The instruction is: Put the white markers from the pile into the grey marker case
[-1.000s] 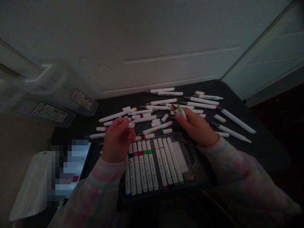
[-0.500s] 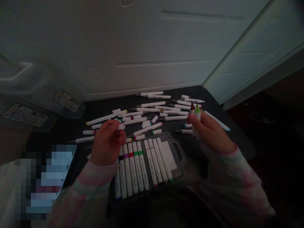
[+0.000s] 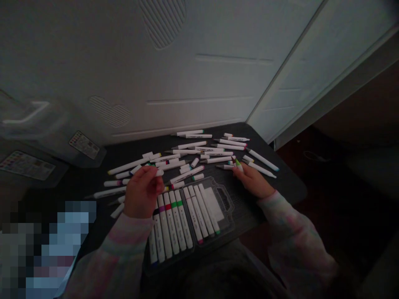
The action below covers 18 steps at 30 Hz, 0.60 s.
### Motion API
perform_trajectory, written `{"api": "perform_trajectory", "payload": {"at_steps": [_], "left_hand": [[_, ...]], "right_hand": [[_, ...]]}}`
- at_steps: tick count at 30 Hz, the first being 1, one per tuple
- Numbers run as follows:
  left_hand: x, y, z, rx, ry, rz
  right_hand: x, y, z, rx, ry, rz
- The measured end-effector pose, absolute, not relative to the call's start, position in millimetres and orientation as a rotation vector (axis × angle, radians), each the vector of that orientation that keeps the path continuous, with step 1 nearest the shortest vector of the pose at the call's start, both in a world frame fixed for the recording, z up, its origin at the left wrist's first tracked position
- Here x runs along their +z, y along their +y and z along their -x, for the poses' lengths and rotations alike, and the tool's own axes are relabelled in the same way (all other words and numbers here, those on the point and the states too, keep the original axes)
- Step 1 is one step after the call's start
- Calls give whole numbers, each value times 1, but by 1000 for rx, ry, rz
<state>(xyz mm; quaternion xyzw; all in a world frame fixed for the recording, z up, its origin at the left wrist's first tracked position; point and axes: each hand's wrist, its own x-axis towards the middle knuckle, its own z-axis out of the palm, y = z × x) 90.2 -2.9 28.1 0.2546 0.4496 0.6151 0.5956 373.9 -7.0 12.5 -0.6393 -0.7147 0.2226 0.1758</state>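
Observation:
My left hand pinches a small white marker cap above the left end of an open marker case. My right hand is closed round two uncapped markers, a green-tipped one and a dark red-tipped one; their barrels are mostly hidden by my fingers. White markers with coloured bands stand side by side in the case's left part, and several more lie in its right part.
Loose markers and caps are strewn over the dark tabletop behind the case. A pale panel rises along the back. Clear containers with labels stand at the left, near a pixelated screen.
My right hand has moved left and tilted the two markers, lower over the table. My left hand still holds the cap. The view has shifted, so the table sits further left.

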Motion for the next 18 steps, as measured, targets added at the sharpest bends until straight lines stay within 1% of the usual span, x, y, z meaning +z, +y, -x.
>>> {"api": "perform_trajectory", "payload": {"at_steps": [7,13,18], "left_hand": [[28,-4,-91,1419,1035,-610],[31,-5,-89,1406,1068,-542],[32,-7,-90,1375,1068,-546]], "right_hand": [[10,15,-353,552,-2120,1830],[8,2,-345,475,-2227,1736],[1,-4,-347,387,-2169,1727]]}}
